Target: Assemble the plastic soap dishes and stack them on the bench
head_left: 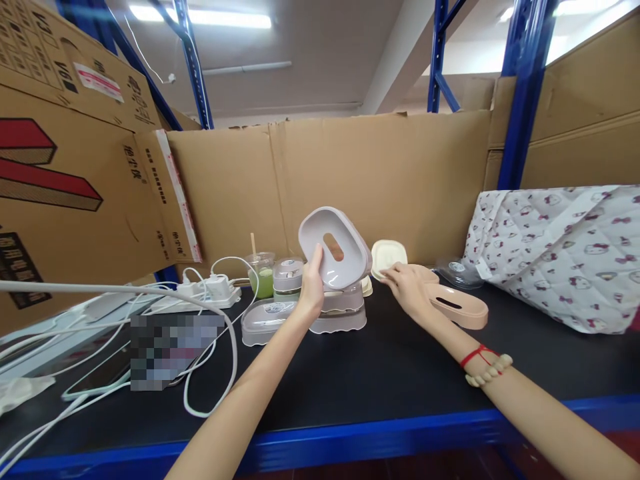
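Grey slotted cover point(353, 255): held up, tilted, over the grey case stack point(339, 322), lower edge hiding part of its top.
Left hand point(313, 288): pinching the cover with thumb on near face beside the slot, other fingers hidden behind it.
Left forearm point(250, 387): reaching up from bottom edge, cut off there; blocking part of the clear-lidded case point(265, 319).
Right hand point(404, 285): back up, fingers bent over lower edge of cream lid point(389, 254); cannot tell pinch from touch.
Right forearm point(540, 420): angling in from lower right, cut off at frame edge.
Peach slotted cover point(473, 312): partly behind right wrist.
Mosaic patch point(175, 353): pixelated, unreadable.
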The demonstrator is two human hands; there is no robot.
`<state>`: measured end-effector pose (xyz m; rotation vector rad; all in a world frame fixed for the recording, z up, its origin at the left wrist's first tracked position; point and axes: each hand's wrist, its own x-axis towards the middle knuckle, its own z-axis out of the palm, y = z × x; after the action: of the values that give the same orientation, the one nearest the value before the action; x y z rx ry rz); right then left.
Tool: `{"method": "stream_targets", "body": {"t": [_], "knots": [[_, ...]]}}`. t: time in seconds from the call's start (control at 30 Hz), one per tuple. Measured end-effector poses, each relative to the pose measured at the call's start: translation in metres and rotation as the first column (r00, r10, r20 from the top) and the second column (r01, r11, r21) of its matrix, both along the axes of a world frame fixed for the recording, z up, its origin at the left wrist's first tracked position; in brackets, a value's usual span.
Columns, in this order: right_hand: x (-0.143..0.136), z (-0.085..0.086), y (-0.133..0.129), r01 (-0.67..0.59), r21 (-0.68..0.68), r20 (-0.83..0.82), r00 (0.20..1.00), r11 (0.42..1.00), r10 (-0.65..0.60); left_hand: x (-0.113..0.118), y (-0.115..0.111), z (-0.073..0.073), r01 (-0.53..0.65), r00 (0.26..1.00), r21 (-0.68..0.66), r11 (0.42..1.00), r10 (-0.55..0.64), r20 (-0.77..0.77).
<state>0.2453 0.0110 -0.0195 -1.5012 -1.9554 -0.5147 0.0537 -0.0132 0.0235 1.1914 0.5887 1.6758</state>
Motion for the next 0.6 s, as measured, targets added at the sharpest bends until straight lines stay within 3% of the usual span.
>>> {"method": "stream_targets", "body": {"t": [0.07,0.13,0.2,0.27,0.33,0.43,0.5,0.6], "knots": [[-0.004,0.004,-0.006,-0.067,0.279,-0.030,0.996,0.958,0.079,0.001,0.000,0.000,0.001,1.000,-0.043,0.999,-0.001,0.013],[-0.011,0.007,-0.011,-0.175,0.496,0.016,0.981,0.850,0.192,0.003,-0.002,0.000,0.005,0.999,-0.081,0.997,-0.002,0.032],[-0.019,0.008,-0.017,-0.301,0.582,0.114,0.950,0.755,0.290,0.005,-0.005,0.001,0.044,0.998,-0.105,0.993,-0.039,0.052],[-0.027,0.008,-0.022,-0.400,0.586,0.175,0.912,0.705,0.371,0.005,-0.010,0.004,0.108,0.993,-0.133,0.985,-0.100,0.065],[-0.034,0.007,-0.026,-0.435,0.581,0.133,0.884,0.688,0.448,0.004,-0.014,0.006,0.146,0.988,-0.164,0.976,-0.135,0.076],[-0.039,0.007,-0.031,-0.370,0.593,-0.141,0.827,0.715,0.545,0.004,-0.014,0.007,0.143,0.988,-0.152,0.978,-0.131,0.085],[-0.040,0.008,-0.032,-0.345,0.549,-0.387,0.702,0.761,0.598,0.004,-0.013,0.005,0.110,0.992,-0.138,0.984,-0.100,0.078],[-0.041,0.007,-0.031,-0.469,0.399,-0.672,0.435,0.788,0.599,0.007,-0.013,0.000,0.000,1.000,-0.120,0.993,0.000,0.003]]}}
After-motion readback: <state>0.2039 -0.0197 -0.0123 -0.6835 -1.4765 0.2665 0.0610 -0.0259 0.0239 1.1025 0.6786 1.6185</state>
